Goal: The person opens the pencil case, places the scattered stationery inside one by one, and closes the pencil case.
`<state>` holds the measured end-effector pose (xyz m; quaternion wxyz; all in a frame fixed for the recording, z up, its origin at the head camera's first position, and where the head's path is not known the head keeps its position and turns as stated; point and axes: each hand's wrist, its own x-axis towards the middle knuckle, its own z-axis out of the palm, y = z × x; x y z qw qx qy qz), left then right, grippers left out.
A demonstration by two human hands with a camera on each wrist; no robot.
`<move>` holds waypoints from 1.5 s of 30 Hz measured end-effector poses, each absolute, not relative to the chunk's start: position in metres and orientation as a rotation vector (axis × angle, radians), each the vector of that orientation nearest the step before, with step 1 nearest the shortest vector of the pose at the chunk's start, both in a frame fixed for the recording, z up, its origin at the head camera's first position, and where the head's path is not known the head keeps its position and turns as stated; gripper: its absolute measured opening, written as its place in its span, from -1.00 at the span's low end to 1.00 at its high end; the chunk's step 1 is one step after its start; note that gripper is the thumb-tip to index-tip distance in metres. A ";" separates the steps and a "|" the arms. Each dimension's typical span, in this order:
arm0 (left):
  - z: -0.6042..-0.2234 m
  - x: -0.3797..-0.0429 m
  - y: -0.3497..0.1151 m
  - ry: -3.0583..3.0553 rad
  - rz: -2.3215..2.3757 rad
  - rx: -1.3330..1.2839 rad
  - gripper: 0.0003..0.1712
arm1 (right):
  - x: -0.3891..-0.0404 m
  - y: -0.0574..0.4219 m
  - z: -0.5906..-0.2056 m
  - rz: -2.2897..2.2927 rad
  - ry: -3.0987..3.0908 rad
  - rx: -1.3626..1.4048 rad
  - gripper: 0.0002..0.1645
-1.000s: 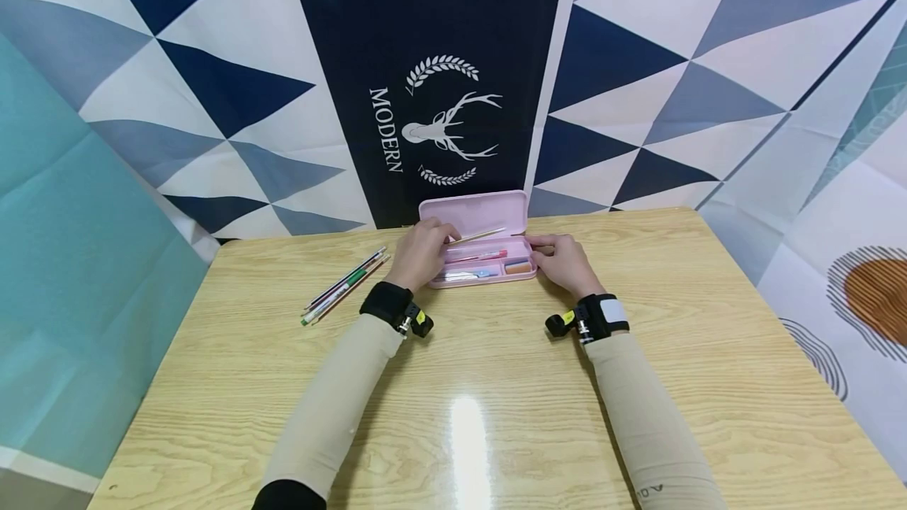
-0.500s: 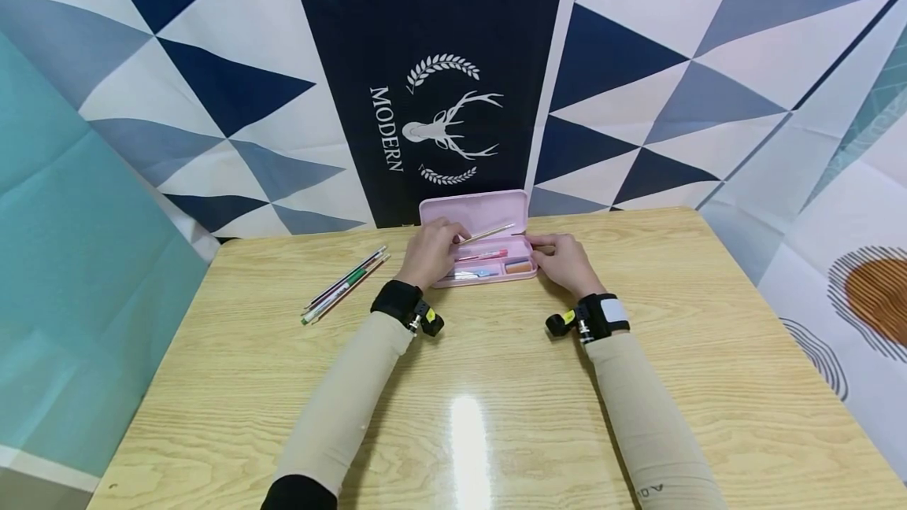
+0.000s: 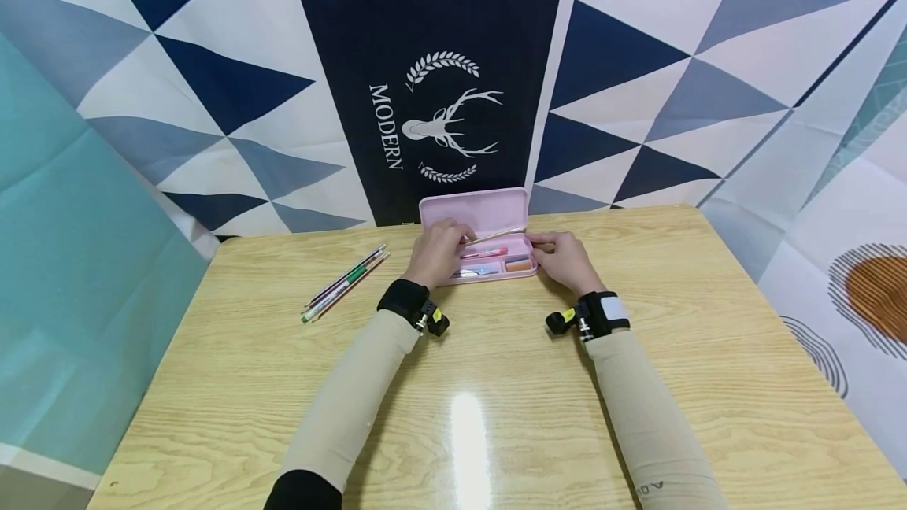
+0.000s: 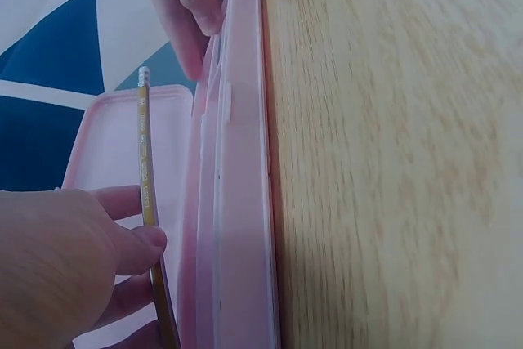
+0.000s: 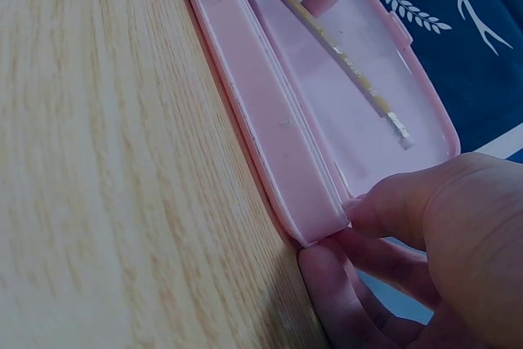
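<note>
A yellow pencil [image 4: 145,145] slants over the opened pink pencil case [image 4: 245,161], its eraser end pointing towards the case's right end and its other end running back under the left hand [image 3: 434,254]. The fingers of that hand are bent in close and pinch the pencil, with the thumb [image 4: 143,247] against one side of the shaft. Whether the pencil also touches the case is hard to say from these angles. The right hand [image 3: 563,262] grips the right end of the case, its thumb [image 5: 388,202] at the upper edge and the other fingers curled against the end and the underside of the corner. The case lies lengthwise near the far edge of the desk [image 3: 538,415], its lid [image 3: 482,209] tipped up at the back. In its compartments, a red and pink pen-like item [image 3: 489,253] lies in the longer one behind; in front, a pale blue item [image 3: 478,271], too small to identify, lies beside a compartment that holds an orange-brown and blue block [image 3: 520,264]. The left hand hides the left part of the case. On the desk to the left, well apart from the case, a loose bundle of pencils [image 3: 347,282] lies at a slant, one of them green and white. Black wristbands [image 3: 602,313] with small cameras sit over beige sleeves [image 3: 648,415]. Behind the desk hangs a patterned cloth [image 3: 468,22] with triangles, a white deer head and the word MODERN.
</note>
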<state>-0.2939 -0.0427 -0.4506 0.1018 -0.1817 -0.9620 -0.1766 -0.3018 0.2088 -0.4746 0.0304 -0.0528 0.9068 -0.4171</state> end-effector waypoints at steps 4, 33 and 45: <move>-0.452 -0.295 -0.041 -2.841 -0.505 -0.537 -0.65 | -0.302 0.209 -0.474 -1.287 2.799 -0.164 -0.55; -0.460 -0.296 -0.036 -2.944 -0.439 -0.550 -0.71 | -0.303 0.209 -0.477 -1.308 2.777 -0.147 -0.57; -0.463 -0.297 -0.037 -2.988 -0.385 -0.553 -0.70 | -0.303 0.208 -0.476 -1.303 2.779 -0.140 -0.57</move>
